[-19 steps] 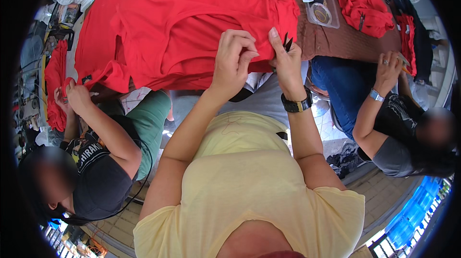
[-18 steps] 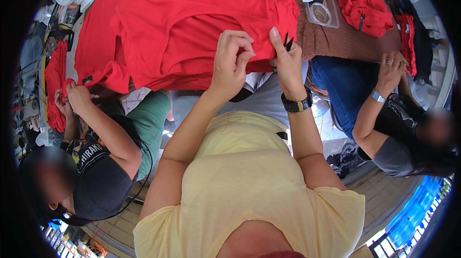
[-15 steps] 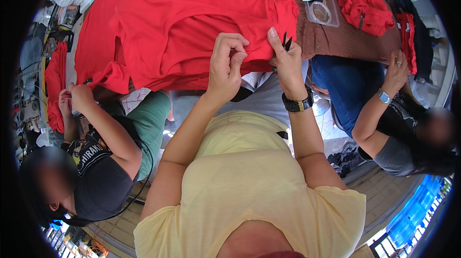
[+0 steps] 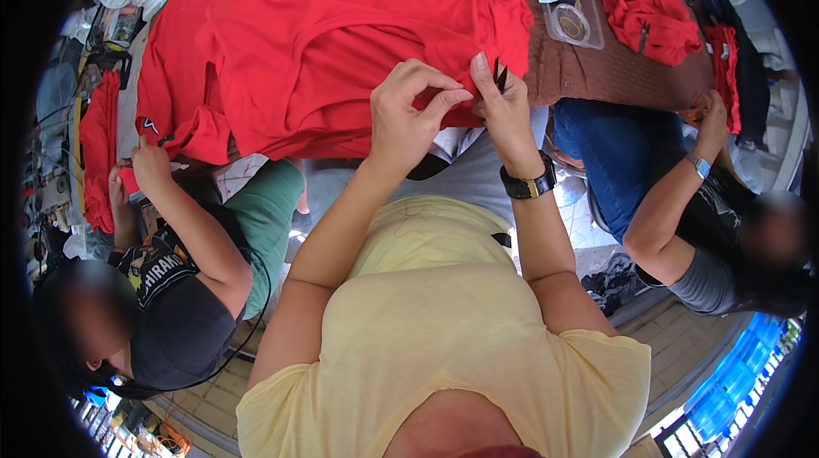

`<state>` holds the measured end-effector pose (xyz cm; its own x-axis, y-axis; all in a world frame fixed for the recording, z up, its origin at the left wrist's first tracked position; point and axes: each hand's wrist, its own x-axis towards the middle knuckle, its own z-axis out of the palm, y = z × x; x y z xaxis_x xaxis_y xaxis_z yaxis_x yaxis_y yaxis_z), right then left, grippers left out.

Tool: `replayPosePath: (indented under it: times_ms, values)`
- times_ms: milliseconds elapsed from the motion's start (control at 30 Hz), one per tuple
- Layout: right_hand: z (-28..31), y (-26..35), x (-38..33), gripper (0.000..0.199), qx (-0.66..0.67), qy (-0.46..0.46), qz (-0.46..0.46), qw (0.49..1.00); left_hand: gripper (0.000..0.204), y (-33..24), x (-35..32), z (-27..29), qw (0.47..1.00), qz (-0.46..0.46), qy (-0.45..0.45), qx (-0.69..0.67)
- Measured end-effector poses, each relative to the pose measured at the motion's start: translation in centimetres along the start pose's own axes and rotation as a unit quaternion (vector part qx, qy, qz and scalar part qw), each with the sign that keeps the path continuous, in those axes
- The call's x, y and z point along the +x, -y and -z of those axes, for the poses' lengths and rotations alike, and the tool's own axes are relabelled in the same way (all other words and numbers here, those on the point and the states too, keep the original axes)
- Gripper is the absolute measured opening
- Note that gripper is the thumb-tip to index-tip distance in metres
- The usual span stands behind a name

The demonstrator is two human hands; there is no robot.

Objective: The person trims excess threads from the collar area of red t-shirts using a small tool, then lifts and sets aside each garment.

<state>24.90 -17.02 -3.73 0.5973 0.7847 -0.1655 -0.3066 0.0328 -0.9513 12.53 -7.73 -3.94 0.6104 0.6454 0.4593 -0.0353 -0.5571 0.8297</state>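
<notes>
Red garments [image 4: 341, 6] are spread over the table in front of me, one with a wide curved neckline edge. Above the near edge of that cloth, my left hand [image 4: 409, 113] is closed, thumb tip against forefinger tip; whatever it pinches is too small to make out. Close beside it, my right hand [image 4: 512, 125] is wrapped round a pair of dark thread snips [image 4: 500, 76], their two pointed blades sticking up past the fingers. The right thumb is raised near the left fingertips. A black watch circles my right wrist.
A co-worker's hand [image 4: 152, 166] works at red cloth on the left; another co-worker's hand [image 4: 711, 121] is at the table's right edge. On the brown quilted table cover [image 4: 554, 70] sits a clear plastic box [image 4: 573, 23]. More red cloth [image 4: 653, 14] lies at the far right.
My left hand has shifted right, bringing its pinched fingers next to my right thumb. The snips have moved slightly left with my right hand. Both co-workers' hands have moved a little.
</notes>
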Motion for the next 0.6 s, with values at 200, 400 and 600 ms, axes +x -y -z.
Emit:
replayPosePath:
  times_ms: [200,400,600]
  values:
    - [0.8,0.0,0.0,0.016,0.016,0.068,0.012,0.997,0.005,0.3,0.5,1.0,0.989,0.118,-0.021,-0.092]
    - [0.8,0.0,0.0,0.017,0.005,0.043,0.001,0.999,0.010,-1.2,0.2,1.1,0.998,-0.019,-0.067,-0.002]
    - [0.2,0.0,0.0,0.020,-0.019,0.039,0.009,0.999,0.010,-1.3,1.0,0.1,0.998,0.014,-0.049,-0.022]
